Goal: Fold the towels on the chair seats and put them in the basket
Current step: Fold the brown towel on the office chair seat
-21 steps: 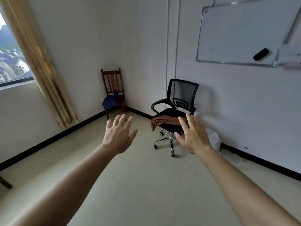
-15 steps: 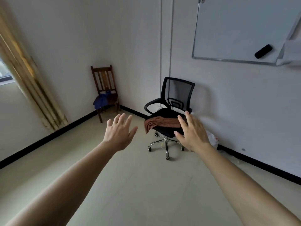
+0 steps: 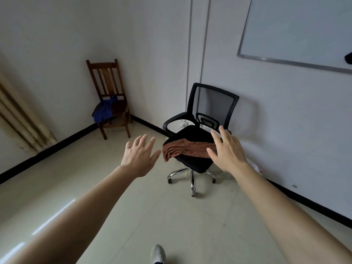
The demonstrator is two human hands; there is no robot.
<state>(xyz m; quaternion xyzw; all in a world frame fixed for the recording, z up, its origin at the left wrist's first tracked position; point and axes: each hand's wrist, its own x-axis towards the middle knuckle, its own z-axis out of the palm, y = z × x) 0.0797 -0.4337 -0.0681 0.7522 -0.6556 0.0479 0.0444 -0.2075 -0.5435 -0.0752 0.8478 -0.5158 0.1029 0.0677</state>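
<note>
A crumpled brown towel [image 3: 185, 150] lies on the seat of a black mesh office chair [image 3: 211, 107] near the right wall. A blue towel [image 3: 103, 110] hangs off the seat of a wooden chair [image 3: 106, 77] in the far corner. My left hand [image 3: 140, 155] is stretched forward, fingers spread, holding nothing, just left of the brown towel. My right hand [image 3: 226, 149] is raised with fingers apart in front of the office chair's seat, covering the towel's right end. No basket is in view.
A whiteboard [image 3: 297, 29] hangs on the right wall. A beige curtain [image 3: 22, 126] hangs at the left. A crumpled white bag [image 3: 256, 167] lies by the wall behind my right arm. My shoe tip [image 3: 157, 254] shows on the pale tiled floor.
The view has moved closer to the office chair and swung right, so the window has left the frame. Both hands stay raised and empty, now nearer the brown towel.
</note>
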